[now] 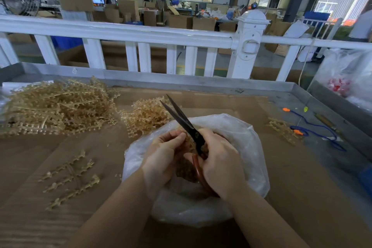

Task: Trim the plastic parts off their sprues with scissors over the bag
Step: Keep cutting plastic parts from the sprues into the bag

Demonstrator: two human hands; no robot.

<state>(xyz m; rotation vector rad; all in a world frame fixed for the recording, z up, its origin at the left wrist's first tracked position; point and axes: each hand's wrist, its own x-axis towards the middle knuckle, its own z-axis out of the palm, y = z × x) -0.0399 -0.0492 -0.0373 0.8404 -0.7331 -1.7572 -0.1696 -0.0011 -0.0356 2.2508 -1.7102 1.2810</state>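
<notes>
A workshop with a white railing lies beyond the cardboard-covered tabletop (281,187). Near its front edge, over the open bag (249,147), the left hand (161,157) pinches a sprue (187,147) while the right hand (219,159) grips the scissors (181,119), blades parted. The plastic looks light, thin and snappable; best held by the stem, near the cut. More sprues (60,104) are heaped toward the far left corner.

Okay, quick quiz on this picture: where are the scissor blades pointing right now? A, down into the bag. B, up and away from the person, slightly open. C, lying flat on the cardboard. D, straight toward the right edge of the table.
B: the scissors stick up and away from the right hand over the bag, their two dark blade tips slightly parted.
</notes>
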